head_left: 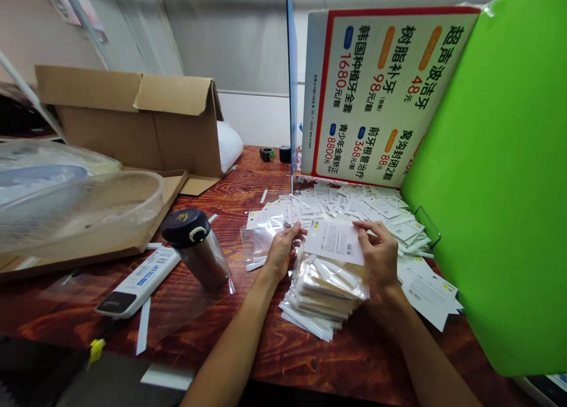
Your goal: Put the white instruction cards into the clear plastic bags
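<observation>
A white printed card (335, 241) with a yellow mark and a barcode is held level above a stack of clear plastic bags (325, 295). My right hand (380, 254) pinches the card's right edge between thumb and fingers. At its left edge, my left hand (280, 254) is closed with thumb and fingertips on the card. The stacked bags have white strips along their near ends and lie between my forearms. Behind my hands spreads a loose heap of similar white cards (376, 206). A clear bag (266, 238) lies left of my left hand.
A dark-lidded tumbler (197, 250) and a white power strip (139, 282) are on the wooden table (283, 360) at left. Beyond them are a clear plastic tub (110, 212) and a cardboard box (146, 120). A printed board (376, 94) and a green panel (496, 188) wall the right side.
</observation>
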A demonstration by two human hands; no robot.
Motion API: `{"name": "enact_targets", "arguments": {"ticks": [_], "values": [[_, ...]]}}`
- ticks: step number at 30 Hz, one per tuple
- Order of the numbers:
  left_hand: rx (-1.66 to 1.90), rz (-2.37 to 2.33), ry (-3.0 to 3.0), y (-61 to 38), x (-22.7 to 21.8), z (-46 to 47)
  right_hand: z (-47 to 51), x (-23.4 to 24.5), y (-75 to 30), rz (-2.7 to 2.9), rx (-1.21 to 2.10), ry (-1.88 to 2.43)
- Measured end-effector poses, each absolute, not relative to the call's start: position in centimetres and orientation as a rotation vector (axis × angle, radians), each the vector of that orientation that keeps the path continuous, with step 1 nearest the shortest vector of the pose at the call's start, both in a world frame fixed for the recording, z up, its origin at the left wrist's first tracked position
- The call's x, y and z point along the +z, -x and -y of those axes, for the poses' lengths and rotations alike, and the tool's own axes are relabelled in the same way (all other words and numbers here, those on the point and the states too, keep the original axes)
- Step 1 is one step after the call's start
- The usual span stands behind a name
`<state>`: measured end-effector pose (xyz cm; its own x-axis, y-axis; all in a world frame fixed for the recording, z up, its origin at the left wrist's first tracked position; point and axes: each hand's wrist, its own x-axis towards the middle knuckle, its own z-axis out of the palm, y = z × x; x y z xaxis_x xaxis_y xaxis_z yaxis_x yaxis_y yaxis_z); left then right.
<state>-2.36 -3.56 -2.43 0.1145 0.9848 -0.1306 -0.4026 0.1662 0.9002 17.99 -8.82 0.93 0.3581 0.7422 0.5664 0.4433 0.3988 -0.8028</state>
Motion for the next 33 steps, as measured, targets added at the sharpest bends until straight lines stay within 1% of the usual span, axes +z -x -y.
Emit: {"name": "enact_targets", "arguments": {"ticks": [4, 7, 9, 14, 16, 18, 23, 27, 29, 33], "values": [[1.214, -0.929, -0.823, 2.3, -2.1, 4.0, 8.9, 0.4, -17.0, 1.203, 0.179, 1.239], [1.15, -0.837, -0.877, 2.0, -2.0, 4.5, 9.2, 0.4, -16.7, 1.186, 0.236, 1.252], [1.12, -0.749, -0.913, 1.8, -1.9, 4.7, 9.4, 0.7, -16.8, 1.22, 0.407, 1.219], [1.224, -0.765, -0.791, 1.9, -1.4, 4.7, 9.7, 1.9, -18.1, 1.428, 1.074, 1.059], [1.246, -0.77, -0.759, 2.0, -1.3, 4.7, 9.7, 2.1, -18.3, 1.467, 1.192, 1.016], [1.255, -0.749, -0.767, 2.0, -1.3, 4.7, 9.6, 2.0, -18.2, 1.509, 1.136, 1.009], [1.193, -0.692, -0.905, 1.5, -1.6, 5.4, 9.5, 1.0, -17.2, 1.696, 0.643, 1.095], [1.141, -0.688, -1.049, 1.4, -1.6, 5.7, 9.5, 0.6, -16.6, 1.724, 0.308, 1.153], [1.121, -0.682, -1.094, 1.4, -1.7, 5.6, 9.4, 0.5, -16.4, 1.776, 0.26, 1.136], [1.098, -0.678, -1.232, 1.4, -2.1, 5.1, 9.5, 1.0, -16.4, 1.842, 0.384, 1.073]]}}
